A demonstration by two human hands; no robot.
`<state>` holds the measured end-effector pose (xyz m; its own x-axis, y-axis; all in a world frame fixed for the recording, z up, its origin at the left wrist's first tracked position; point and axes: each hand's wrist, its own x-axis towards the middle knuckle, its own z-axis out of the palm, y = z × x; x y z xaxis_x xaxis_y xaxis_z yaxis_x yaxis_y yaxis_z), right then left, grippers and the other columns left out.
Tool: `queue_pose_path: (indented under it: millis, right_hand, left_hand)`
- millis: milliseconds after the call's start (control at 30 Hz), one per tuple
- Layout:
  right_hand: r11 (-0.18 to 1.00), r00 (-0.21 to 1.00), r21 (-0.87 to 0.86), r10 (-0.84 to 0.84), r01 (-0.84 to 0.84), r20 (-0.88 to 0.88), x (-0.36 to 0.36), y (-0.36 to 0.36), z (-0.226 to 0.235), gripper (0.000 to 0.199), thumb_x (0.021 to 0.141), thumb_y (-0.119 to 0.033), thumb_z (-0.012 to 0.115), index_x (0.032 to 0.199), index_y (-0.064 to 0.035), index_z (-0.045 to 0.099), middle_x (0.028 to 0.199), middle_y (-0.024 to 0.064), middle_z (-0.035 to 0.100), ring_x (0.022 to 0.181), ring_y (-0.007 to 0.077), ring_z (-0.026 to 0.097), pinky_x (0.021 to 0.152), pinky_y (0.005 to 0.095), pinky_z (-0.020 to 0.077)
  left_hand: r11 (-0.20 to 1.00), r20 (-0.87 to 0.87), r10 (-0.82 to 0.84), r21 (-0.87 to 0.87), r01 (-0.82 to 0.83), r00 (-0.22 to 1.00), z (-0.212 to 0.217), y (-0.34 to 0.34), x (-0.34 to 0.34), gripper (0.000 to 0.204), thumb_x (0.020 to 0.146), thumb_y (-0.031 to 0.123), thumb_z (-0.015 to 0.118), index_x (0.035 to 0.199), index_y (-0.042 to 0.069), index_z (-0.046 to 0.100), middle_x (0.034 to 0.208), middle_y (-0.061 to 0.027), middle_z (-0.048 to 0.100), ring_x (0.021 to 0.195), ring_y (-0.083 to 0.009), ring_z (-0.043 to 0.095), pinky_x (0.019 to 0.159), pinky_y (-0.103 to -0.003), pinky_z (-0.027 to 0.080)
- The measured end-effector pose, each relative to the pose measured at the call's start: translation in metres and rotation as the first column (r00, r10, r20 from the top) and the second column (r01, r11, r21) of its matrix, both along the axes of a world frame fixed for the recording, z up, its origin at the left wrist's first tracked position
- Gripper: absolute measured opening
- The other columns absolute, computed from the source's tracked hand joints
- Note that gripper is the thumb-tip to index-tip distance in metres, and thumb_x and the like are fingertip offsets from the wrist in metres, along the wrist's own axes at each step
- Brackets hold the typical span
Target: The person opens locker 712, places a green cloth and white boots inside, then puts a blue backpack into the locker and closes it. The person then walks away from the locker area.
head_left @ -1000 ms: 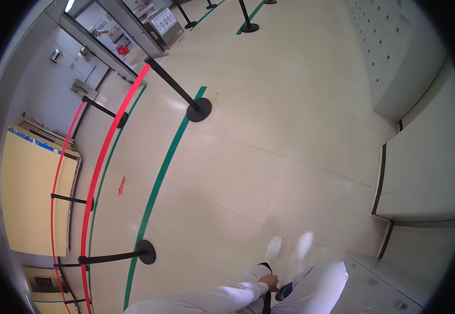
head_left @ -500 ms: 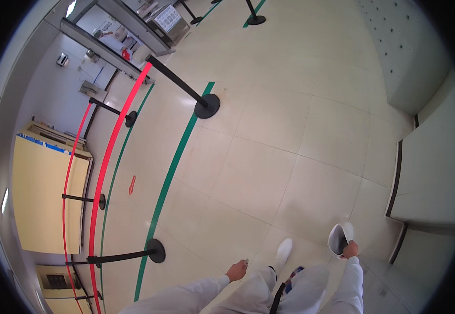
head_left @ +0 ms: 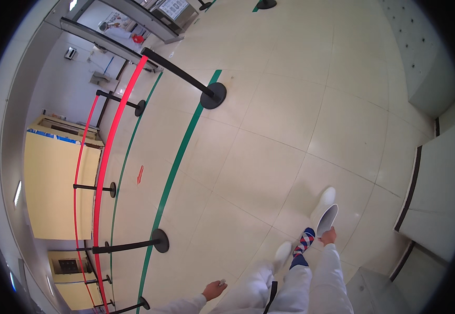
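The right hand (head_left: pixel 329 236) grips the top rim of a tall white rubber boot (head_left: pixel 325 212), fingers curled tight on its open shaft. The boot stands on the pale tiled floor (head_left: pixel 269 131), toe pointing away from the person. Just beside the boot's opening, on its left, is a foot in a red, white and blue argyle sock (head_left: pixel 304 242), lifted, with no shoe on. Further left of the boot, the person's other foot wears a matching white boot (head_left: pixel 282 254), planted on the floor. The left hand (head_left: pixel 214 289) hangs well apart from the held boot, loosely curled, and seems to pinch something small and pale, too tiny to tell. Far left of the boot, black stanchion posts (head_left: pixel 213 96) carry a red belt (head_left: pixel 113 131) alongside a green floor stripe (head_left: pixel 175 162).
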<state>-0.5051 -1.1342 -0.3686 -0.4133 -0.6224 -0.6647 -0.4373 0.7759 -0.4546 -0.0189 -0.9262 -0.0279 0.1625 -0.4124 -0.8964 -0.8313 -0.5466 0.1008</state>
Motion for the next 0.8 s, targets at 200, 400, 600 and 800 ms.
queue_pose_path:
  millis: [200,400,600,800]
  right_hand:
    - [0.049,0.042,-0.104,0.997,-0.993,0.068,0.110,0.056,0.070,0.063,0.083,-0.022,0.069,0.138,-0.0075,0.044,0.109,0.0211,0.066,0.096,0.0391,0.065,0.086,0.0523,0.0501]
    - [0.827,0.721,-0.208,0.559,-0.523,0.409,0.160,0.094,0.129,0.081,0.074,-0.041,0.075,0.137,-0.0052,0.039,0.098,0.0283,0.066,0.101,0.0475,0.063,0.084,0.0509,0.0510]
    - [0.815,0.744,-0.030,0.543,-0.579,0.388,0.185,0.086,0.225,0.066,0.081,-0.025,0.068,0.136,-0.0065,0.038,0.096,0.0287,0.066,0.093,0.0473,0.065,0.078,0.0510,0.0523]
    - [0.755,0.771,0.190,0.567,-0.627,0.290,0.205,0.127,0.290,0.064,0.081,-0.015,0.066,0.139,-0.0076,0.040,0.097,0.0268,0.067,0.091,0.0434,0.067,0.077,0.0495,0.0532]
  left_hand:
    - [0.750,-0.294,0.418,-0.422,-0.509,0.860,-0.105,0.029,-0.060,0.043,0.090,0.041,0.054,0.109,0.003,0.062,0.105,-0.0253,0.066,0.099,-0.0441,0.062,0.085,-0.051,0.049]
    - [0.923,-0.205,0.100,-0.347,-0.167,0.974,-0.087,-0.060,-0.075,0.041,0.094,0.037,0.051,0.113,0.001,0.060,0.114,-0.0255,0.064,0.105,-0.0445,0.060,0.089,-0.048,0.048]
    - [0.862,-0.361,0.220,-0.363,-0.354,0.906,-0.068,-0.097,-0.104,0.043,0.096,0.038,0.049,0.111,0.000,0.062,0.111,-0.0262,0.064,0.104,-0.0448,0.060,0.089,-0.047,0.048]
    - [0.873,-0.218,0.372,-0.249,-0.420,0.902,-0.025,-0.043,-0.128,0.042,0.096,0.037,0.049,0.109,0.000,0.063,0.107,-0.0260,0.065,0.100,-0.0439,0.061,0.086,-0.047,0.049]
